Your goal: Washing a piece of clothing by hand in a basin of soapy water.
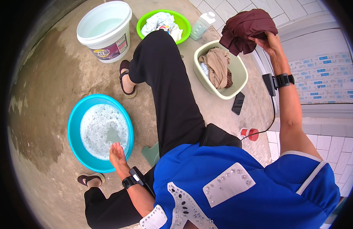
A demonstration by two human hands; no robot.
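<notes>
My right hand is raised at the upper right, gripping a bundled maroon cloth. The cloth hangs above the far right corner of a pale green plastic tub. Inside that tub lie a beige garment, a dark patterned cloth and a bit of white fabric. Over the near rim of a round blue basin, my left hand holds nothing, its fingers extended and lightly bent. White suds cover most of the water there, with one gap near my fingertips.
A white bucket of water stands at the far left. Behind my knee, a lime-green basin holds pale clothes, beside a translucent bottle. A phone and a red-lidded jar are on the concrete floor. Part of a green stool shows.
</notes>
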